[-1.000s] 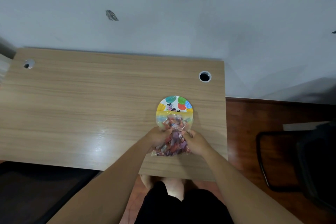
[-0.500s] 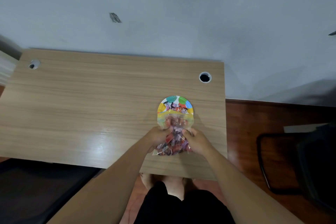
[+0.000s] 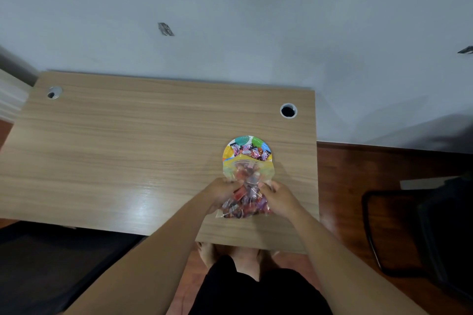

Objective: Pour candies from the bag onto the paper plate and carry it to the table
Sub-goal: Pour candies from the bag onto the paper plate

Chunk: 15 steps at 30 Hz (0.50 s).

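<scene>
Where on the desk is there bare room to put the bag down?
Bare wood spans the desk left of the paper plate, out to the left cable hole. Crowded: the near right, where both hands grip the candy bag.

From my feed I see a pale grey-blue wall [image 3: 256, 7] filling the upper half, with a small dark mark [image 3: 165, 29] on it. A light wood-grain desk [image 3: 128, 148] stands against the wall, with a round cable hole [image 3: 288, 111] near its back right corner and another [image 3: 54, 92] at the back left. Glare from overhead light sits on the near desktop. Right of the desk I see reddish-brown wooden floor [image 3: 340, 176] and a dark chair [image 3: 422, 233].
</scene>
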Each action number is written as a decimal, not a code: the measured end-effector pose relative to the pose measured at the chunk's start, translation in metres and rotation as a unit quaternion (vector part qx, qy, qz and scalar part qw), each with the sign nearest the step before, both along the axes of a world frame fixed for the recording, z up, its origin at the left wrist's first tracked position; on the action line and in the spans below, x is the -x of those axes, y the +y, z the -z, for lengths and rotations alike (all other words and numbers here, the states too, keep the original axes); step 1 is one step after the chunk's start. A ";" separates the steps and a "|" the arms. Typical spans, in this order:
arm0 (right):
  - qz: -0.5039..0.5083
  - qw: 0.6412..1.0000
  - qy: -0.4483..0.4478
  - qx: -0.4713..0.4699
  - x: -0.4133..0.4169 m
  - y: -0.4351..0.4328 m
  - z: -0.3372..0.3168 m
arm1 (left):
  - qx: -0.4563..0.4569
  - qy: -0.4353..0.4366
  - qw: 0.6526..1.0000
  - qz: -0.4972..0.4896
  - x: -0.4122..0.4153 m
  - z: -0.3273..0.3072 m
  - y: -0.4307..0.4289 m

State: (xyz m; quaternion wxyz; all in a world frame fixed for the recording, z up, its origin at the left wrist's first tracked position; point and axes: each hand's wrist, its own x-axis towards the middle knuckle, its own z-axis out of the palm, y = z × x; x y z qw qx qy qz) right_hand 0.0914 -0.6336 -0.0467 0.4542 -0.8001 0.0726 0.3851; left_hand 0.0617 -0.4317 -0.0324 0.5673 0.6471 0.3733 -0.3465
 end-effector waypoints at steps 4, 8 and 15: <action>0.018 1.000 0.015 -0.004 0.001 -0.002 0.000 | 0.020 0.000 1.000 0.014 0.002 -0.007 0.001; 0.019 1.000 0.001 0.009 -0.001 -0.005 -0.002 | 0.070 -0.003 0.997 0.006 0.004 -0.013 0.002; 0.003 0.998 0.027 -0.050 0.000 -0.008 -0.010 | 0.132 -0.030 0.991 -0.001 0.010 -0.014 0.005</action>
